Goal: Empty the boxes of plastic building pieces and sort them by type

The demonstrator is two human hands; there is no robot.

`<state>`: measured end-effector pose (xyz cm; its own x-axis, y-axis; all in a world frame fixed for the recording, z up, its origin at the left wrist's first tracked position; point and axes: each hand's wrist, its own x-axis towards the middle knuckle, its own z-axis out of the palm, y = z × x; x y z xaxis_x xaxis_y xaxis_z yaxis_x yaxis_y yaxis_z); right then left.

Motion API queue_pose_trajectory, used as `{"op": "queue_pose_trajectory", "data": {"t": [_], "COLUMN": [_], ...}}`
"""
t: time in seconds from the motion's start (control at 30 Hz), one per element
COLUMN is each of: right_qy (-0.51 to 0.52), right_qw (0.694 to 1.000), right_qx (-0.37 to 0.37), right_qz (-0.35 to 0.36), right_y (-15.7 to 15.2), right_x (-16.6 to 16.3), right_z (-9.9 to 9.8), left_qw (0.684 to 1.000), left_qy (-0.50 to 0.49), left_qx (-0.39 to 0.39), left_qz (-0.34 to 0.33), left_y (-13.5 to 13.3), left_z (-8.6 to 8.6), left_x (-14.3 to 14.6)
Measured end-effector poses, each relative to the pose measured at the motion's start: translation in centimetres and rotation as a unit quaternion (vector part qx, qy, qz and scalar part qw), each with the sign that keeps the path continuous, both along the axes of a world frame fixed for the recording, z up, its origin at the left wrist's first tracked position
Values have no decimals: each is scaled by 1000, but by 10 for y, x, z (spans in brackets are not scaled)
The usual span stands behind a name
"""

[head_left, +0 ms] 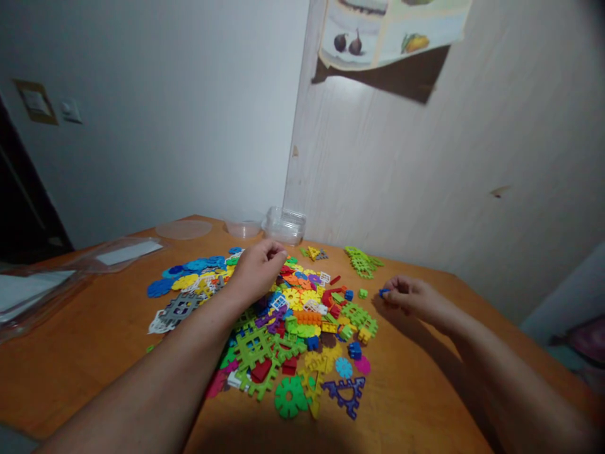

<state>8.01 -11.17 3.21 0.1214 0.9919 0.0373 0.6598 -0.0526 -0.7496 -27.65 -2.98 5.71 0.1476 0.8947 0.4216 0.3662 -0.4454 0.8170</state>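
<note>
Pinching a stiff-looking blue piece (pixel 382 292), best held edgewise, right hand (pixel 411 296) flanks pile (pixel 307 317) at three o'clock; left hand (pixel 259 266), grip unclear.

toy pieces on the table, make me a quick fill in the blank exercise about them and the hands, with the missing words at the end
1. The small building piece in the fingers of the right hand is coloured ____.
2. The hand over the pile of toy pieces is the person's ____ one.
3. In the picture, the purple toothed triangle lies to the ____ of the green flower-shaped disc.

Missing words: blue; left; right.
</note>
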Motion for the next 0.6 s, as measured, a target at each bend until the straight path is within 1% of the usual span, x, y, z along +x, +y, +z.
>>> {"op": "queue_pose_trajectory", "data": {"t": [0.07,0.13,0.2,0.27,0.33,0.43,0.53,0.6], "right_qy": [-25,-86,-132,-163,-197,-240,-272,-287], "right_qw": [996,984,975,972,968,957,946,942], "right_qx": [67,131,149,142,133,121,127,136], "right_qz": [-44,-89,-99,-88,-86,-106,-121,-107], "right_y": [5,12,19,24,27,27,25,24], "right_x": [6,12,20,30,40,49,44,34], "right_z": [-12,-28,-42,-50,-53,-51,-48,-47], "left_qw": [1000,1000,999,999,999,999,998,998], "left_qy": [8,23,39,47,46,51,58,64], "left_qx": [9,16,16,10,5,8,18,20], "left_qz": [1,5,9,8,0,-6,-3,-2], "left_y": [1,2,3,4,5,7,7,6], "left_z": [-2,-3,-5,-7,-9,-12,-11,-10], "left_x": [0,1,2,2,3,2,1,1]}}
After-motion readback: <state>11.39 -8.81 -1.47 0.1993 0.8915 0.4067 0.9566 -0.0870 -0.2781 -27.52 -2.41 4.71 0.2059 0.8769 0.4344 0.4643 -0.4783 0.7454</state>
